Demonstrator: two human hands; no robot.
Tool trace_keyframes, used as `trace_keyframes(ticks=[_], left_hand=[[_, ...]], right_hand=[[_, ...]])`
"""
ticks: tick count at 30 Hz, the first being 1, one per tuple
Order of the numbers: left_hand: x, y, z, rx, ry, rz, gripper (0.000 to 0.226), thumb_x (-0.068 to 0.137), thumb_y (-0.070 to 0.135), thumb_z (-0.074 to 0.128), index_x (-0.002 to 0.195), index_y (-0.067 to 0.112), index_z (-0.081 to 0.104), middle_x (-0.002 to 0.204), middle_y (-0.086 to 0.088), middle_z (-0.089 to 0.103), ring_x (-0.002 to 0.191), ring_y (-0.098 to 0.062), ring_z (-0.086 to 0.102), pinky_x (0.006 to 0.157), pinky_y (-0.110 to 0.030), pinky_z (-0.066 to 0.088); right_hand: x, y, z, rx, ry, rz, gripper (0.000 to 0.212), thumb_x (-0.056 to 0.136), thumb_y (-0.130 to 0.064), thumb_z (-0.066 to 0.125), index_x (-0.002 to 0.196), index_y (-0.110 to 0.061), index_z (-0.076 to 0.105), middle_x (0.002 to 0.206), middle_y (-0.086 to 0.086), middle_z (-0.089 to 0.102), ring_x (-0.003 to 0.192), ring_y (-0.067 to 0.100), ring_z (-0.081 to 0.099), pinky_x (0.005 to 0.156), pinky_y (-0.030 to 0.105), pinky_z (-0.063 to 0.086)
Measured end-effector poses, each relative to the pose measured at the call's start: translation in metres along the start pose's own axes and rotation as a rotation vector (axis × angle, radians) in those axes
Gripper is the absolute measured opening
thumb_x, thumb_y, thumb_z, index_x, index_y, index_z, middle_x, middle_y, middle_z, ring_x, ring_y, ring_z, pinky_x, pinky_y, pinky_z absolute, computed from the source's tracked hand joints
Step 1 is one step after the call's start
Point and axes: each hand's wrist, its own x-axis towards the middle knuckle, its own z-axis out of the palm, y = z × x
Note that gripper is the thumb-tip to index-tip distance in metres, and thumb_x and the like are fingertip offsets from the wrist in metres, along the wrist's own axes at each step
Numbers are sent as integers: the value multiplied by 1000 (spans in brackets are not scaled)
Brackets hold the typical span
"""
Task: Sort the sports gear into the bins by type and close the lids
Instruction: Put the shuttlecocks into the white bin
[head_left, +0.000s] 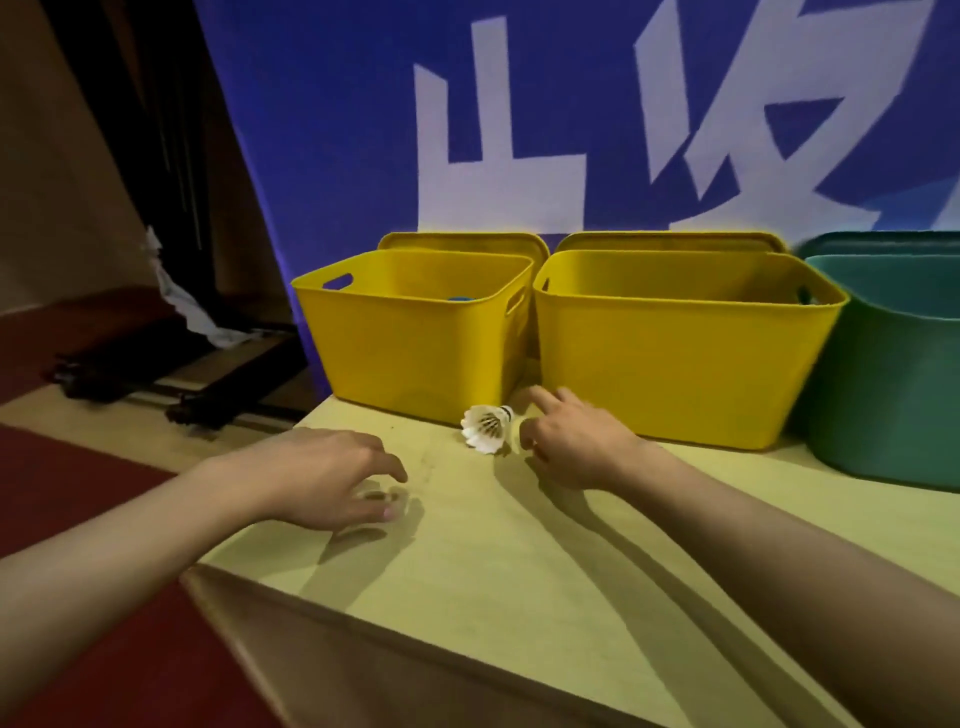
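Head view is showing the shuttlecock (485, 428) lying just left of the right hand (571, 441), cork end pointing toward it; fingers spread, holding nothing; the left hand (332, 475) is hovering farther off, empty too.

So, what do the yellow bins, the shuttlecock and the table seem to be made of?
Yellow bins: probably moulded plastic, smooth and matte, with cut-out handles and rounded rims.
Shuttlecock: white skirt, feather or plastic, too blurred to tell; the base looks banded.
Table: light wood or laminate, smooth and faintly shiny; faint grain and a darker edge show.
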Motion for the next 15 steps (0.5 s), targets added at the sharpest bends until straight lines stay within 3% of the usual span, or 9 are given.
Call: trace_keyframes(ticks=[3,5,7,11,15], left_hand=[[24,-10,17,-14,-34,12,92,75,80,63,153,49,25,141,14,52,123,-16,55,90,-37,51],[38,-12,26,-10,-50,15,117,67,82,68,158,43,8,143,10,53,123,-19,54,92,-37,51],[48,-14,31,-3,-25,22,124,64,84,69,160,39,4,143,9,52,123,-19,53,93,-37,50],[55,-19,35,-14,20,39,118,63,82,71,159,40,16,137,13,54,121,-15,52,83,-31,43],[55,-14,36,12,10,39,109,67,81,70,156,39,24,138,12,53,120,-17,52,87,-34,47]], right_hand=[[31,2,10,-6,-84,-95,18,97,-37,60,112,-32,69,154,1,30,126,28,38,90,43,52],[45,6,8,41,-174,-147,13,92,-33,63,102,-36,70,152,-3,29,127,26,34,95,45,48],[53,10,4,76,-228,-173,12,87,-31,63,95,-38,70,149,-4,31,127,26,33,98,47,45],[54,11,2,135,-286,-208,33,94,-44,57,125,-56,60,144,-5,31,126,23,33,99,45,40],[47,1,7,187,-319,-206,44,98,-48,52,140,-59,45,134,-1,29,114,21,44,98,38,45]])
